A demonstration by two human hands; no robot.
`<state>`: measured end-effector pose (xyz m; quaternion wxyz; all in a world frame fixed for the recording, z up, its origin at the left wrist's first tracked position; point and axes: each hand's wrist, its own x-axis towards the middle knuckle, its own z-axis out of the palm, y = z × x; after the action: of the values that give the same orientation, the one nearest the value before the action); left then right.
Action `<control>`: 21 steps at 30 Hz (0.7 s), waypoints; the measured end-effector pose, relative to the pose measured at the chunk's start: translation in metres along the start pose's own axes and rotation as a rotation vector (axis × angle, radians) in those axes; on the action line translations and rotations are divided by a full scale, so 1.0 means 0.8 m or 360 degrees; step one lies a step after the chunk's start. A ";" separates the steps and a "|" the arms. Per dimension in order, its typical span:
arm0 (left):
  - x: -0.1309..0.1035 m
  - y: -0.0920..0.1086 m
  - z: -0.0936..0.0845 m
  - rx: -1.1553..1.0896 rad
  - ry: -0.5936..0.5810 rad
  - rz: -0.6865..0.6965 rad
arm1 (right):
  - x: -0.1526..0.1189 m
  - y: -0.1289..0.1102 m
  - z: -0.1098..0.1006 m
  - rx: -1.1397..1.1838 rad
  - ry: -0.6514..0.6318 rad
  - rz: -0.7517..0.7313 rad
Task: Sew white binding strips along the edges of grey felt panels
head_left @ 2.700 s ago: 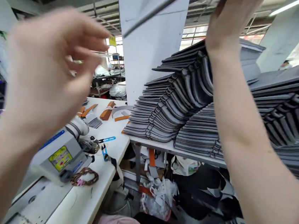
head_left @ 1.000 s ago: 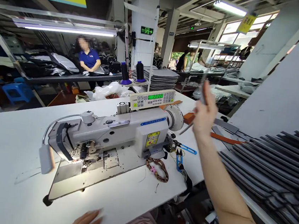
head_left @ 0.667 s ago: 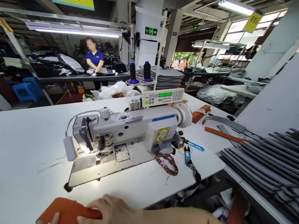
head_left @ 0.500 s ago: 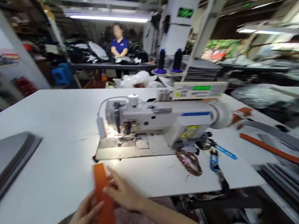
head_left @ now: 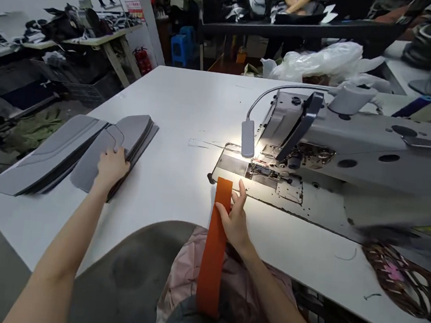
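My left hand (head_left: 112, 167) reaches out to a stack of grey fabric panels (head_left: 132, 124) on the white table. Its fingers are bent over the stack's right edge, gripping panel material; how many layers they hold is hidden. My right hand (head_left: 237, 218) pinches an orange fabric strip (head_left: 213, 259) near its upper end, thumb on top and index finger raised. The strip's top end lies by the front edge of the sewing machine's bed (head_left: 234, 164), and its lower part hangs down over my lap.
A second stack of grey panels (head_left: 53, 147) lies further left. The sewing machine (head_left: 357, 130) fills the right side, its small lamp (head_left: 247, 138) lit. A brown patterned band (head_left: 399, 278) rests at the right. White plastic bags (head_left: 322, 62) and a co-worker's arms (head_left: 301, 1) appear behind the table (head_left: 183, 101).
My view has swung left and down. My left hand has let go of the orange strip and moved left onto the grey panels. My right hand still holds the strip.
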<state>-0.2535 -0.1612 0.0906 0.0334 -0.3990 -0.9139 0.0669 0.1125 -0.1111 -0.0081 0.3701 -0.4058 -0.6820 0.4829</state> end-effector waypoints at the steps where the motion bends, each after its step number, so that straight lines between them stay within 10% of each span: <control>1: 0.007 -0.008 -0.004 0.0013 -0.0099 0.0043 | 0.000 -0.001 0.000 0.0015 0.0003 0.0028; 8: -0.027 0.017 -0.070 -0.0123 -0.0152 0.0782 | 0.011 -0.009 0.000 -0.0105 0.0031 0.0020; 16: -0.193 0.150 -0.075 -0.0394 -0.1105 0.1794 | 0.039 -0.003 0.004 0.0172 0.0200 0.0143; 18: -0.189 0.172 -0.067 -0.0550 -0.1007 0.1896 | 0.039 -0.002 0.005 0.0220 0.0314 0.0126; 21: -0.145 0.210 -0.051 -0.0879 -0.0252 0.1696 | 0.036 -0.005 0.008 0.0243 0.0399 0.0001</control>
<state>-0.0483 -0.1298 0.1048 -0.1777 -0.7896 -0.5714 -0.1358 0.0950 -0.0882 -0.0026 0.4821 -0.4338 -0.5916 0.4791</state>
